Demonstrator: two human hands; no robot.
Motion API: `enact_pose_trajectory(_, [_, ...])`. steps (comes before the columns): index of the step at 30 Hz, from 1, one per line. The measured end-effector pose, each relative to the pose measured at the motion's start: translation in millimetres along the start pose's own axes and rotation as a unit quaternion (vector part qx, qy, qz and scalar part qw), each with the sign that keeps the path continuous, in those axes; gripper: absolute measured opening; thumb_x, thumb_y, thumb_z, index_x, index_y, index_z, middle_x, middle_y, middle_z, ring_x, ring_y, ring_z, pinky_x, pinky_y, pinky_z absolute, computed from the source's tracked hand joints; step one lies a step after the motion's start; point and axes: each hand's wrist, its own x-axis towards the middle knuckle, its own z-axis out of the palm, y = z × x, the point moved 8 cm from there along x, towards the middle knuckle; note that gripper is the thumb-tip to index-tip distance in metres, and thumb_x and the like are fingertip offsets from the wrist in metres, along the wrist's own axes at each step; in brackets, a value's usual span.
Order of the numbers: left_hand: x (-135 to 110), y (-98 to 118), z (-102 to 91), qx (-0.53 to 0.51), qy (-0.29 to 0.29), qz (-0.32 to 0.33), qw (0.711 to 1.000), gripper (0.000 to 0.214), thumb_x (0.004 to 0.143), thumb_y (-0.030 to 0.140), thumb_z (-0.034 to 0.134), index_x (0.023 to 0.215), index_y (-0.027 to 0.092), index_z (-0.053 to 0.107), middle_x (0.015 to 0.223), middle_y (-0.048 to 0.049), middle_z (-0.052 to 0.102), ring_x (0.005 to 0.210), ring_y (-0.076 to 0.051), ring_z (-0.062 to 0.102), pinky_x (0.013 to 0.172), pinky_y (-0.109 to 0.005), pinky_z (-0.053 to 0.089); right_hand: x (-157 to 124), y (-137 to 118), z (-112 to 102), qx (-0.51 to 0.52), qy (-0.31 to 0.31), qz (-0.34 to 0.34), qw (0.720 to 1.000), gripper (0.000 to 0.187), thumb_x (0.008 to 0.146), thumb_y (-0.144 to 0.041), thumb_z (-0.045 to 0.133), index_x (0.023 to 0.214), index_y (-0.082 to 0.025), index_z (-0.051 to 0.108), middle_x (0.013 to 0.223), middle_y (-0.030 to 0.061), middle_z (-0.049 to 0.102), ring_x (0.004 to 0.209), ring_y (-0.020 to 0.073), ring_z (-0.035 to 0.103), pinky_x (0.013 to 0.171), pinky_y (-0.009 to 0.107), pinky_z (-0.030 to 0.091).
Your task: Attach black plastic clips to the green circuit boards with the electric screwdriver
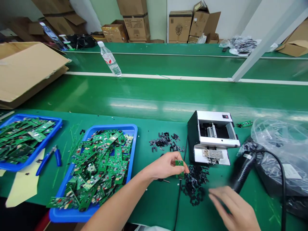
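Board being pinched by left hand; right hand blurred, can't tell. Clips toward desk's front edge apparently being left.

The left hand pinches a small green circuit board; the blurred right hand is near small black plastic parts

Green workbench beneath blue trays, pliers, black plastic parts, machine.

One head camera peers forward and down over the green bench, left hand and right hand near, cardboard boxes far.
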Motion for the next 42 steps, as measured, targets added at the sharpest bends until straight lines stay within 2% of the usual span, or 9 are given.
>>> enact_pose_trajectory(3, [-1.5, -1.7, 1.7, 0.027, -0.003, -0.019, 0.999, 0.020, 0.081, 0.028, 0.064, 0.085, 0.019, 0.047, 0.083, -0.0048, 0.071, 0.075, -0.014, 0.059, 0.064, -0.023, 0.041, -0.7, -11.7, 20.1, -0.043, -0.068, -0.050, 0.996, 0.019, 0.087, -0.026, 0.064, 0.105, -0.025, 0.069, 0.092, 0.0034, 0.075, 0.080, 0.0216, 0.072, 0.072, 0.031, 0.058])
enact_pose_trajectory(8, [-5.5, 0.6, 5.4, 0.115, -0.020, -0.024, 0.993, 0.019, 0.086, 0.036, 0.060, 0.085, 0.017, 0.056, 0.079, -0.0010, 0.066, 0.068, -0.012, 0.055, 0.057, -0.021, 0.038, -0.3, -7.6, 38.3, -0.067, -0.097, -0.067, 0.991, 0.023, 0.089, -0.021, 0.059, 0.109, -0.023, 0.070, 0.100, 0.0059, 0.075, 0.088, 0.0234, 0.073, 0.076, 0.035, 0.061])
enact_pose_trajectory(13, [-9.4, 3.4, 16.2, 0.196, -0.065, -0.014, 0.978, 0.020, 0.091, 0.037, 0.055, 0.093, 0.018, 0.060, 0.074, 0.0009, 0.062, 0.072, -0.013, 0.059, 0.064, -0.021, 0.042, -2.3, 4.3, 43.2, 0.016, -0.105, -0.014, 0.994, 0.021, 0.091, -0.019, 0.057, 0.105, -0.024, 0.072, 0.101, 0.0059, 0.074, 0.089, 0.0215, 0.072, 0.076, 0.032, 0.062])
enact_pose_trajectory(17, [-12.7, 5.1, 30.1, 0.264, -0.122, -0.001, 0.957, 0.019, 0.096, 0.032, 0.045, 0.104, 0.021, 0.059, 0.069, 0.0023, 0.060, 0.068, -0.013, 0.059, 0.064, -0.021, 0.043, -1.4, 13.0, 33.7, 0.098, -0.052, 0.043, 0.993, 0.026, 0.090, -0.020, 0.061, 0.112, -0.026, 0.072, 0.106, 0.0044, 0.076, 0.093, 0.0217, 0.074, 0.085, 0.032, 0.061])
enact_pose_trajectory(23, [-15.2, 18.3, 41.2, 0.317, -0.130, 0.120, 0.932, 0.022, 0.095, 0.026, 0.049, 0.108, 0.021, 0.066, 0.096, -0.0053, 0.068, 0.094, -0.017, 0.061, 0.085, -0.026, 0.045, 11.7, 16.4, 41.4, 0.304, -0.048, 0.228, 0.924, 0.016, 0.084, -0.032, 0.069, 0.096, -0.029, 0.080, 0.095, 0.0042, 0.078, 0.085, 0.0219, 0.074, 0.077, 0.025, 0.061])
enact_pose_trajectory(28, [-15.4, 20.4, 39.6, 0.276, -0.113, 0.122, 0.947, 0.023, 0.094, 0.028, 0.054, 0.113, 0.021, 0.065, 0.109, -0.0052, 0.070, 0.098, -0.017, 0.063, 0.087, -0.025, 0.045, 13.0, 13.0, 53.6, 0.370, -0.046, 0.293, 0.880, 0.026, 0.084, -0.045, 0.066, 0.082, -0.021, 0.078, 0.071, 0.0060, 0.073, 0.060, 0.0195, 0.069, 0.055, 0.025, 0.058])
enact_pose_trajectory(32, [-15.0, 18.6, 38.7, 0.279, -0.105, 0.108, 0.949, 0.021, 0.091, 0.025, 0.056, 0.110, 0.020, 0.064, 0.101, -0.0033, 0.071, 0.089, -0.015, 0.063, 0.081, -0.023, 0.045, 11.4, 14.3, 58.6, 0.406, -0.053, 0.309, 0.858, 0.028, 0.081, -0.047, 0.069, 0.073, -0.021, 0.076, 0.062, 0.0044, 0.070, 0.057, 0.0190, 0.066, 0.053, 0.025, 0.055])
enact_pose_trajectory(37, [-13.8, 11.4, 40.4, 0.302, -0.108, 0.100, 0.942, 0.019, 0.088, 0.024, 0.058, 0.105, 0.022, 0.066, 0.098, -0.0022, 0.071, 0.087, -0.015, 0.062, 0.078, -0.023, 0.044, 12.9, 12.5, 62.3, 0.428, -0.087, 0.301, 0.848, 0.028, 0.080, -0.048, 0.069, 0.071, -0.023, 0.077, 0.073, 0.0059, 0.075, 0.066, 0.0210, 0.069, 0.060, 0.027, 0.054])
enact_pose_trajectory(42, [-12.8, 7.0, 41.7, 0.280, -0.120, 0.082, 0.949, 0.022, 0.086, 0.023, 0.058, 0.108, 0.022, 0.064, 0.094, -0.0016, 0.071, 0.081, -0.013, 0.061, 0.077, -0.022, 0.045, 15.6, 7.9, 62.9, 0.429, -0.141, 0.297, 0.841, 0.030, 0.084, -0.047, 0.065, 0.070, -0.023, 0.076, 0.058, 0.0024, 0.070, 0.056, 0.0172, 0.062, 0.056, 0.025, 0.047])
